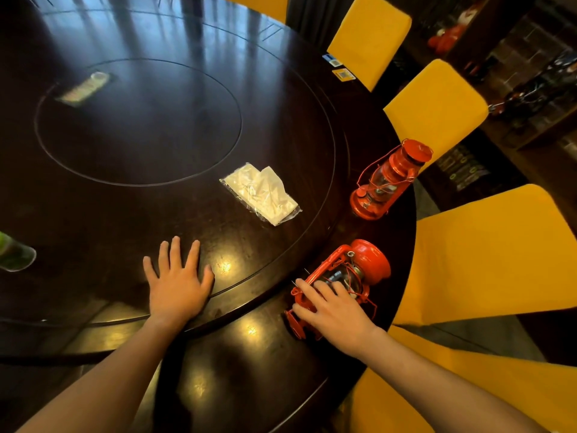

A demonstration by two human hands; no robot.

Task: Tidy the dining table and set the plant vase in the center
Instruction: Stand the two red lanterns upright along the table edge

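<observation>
My left hand (pixel 178 284) lies flat, fingers spread, on the edge of the raised turntable of the dark round dining table (pixel 150 214). My right hand (pixel 335 310) rests on a red lantern (pixel 359 270) that lies on its side on the table's outer ring, fingers curled over its wire cage. A second red lantern (pixel 388 179) stands farther along the ring. A clear packet of white napkins (pixel 260 192) lies on the turntable. At the left edge a green glass object (pixel 14 253) is partly cut off. No plant vase is plainly visible.
A small flat packet (pixel 84 89) lies on the far left of the inner disc. Two small cards (pixel 338 68) sit on the far rim. Yellow-covered chairs (pixel 437 110) ring the table's right side, one close to my right arm (pixel 493 257). Shelves stand behind them.
</observation>
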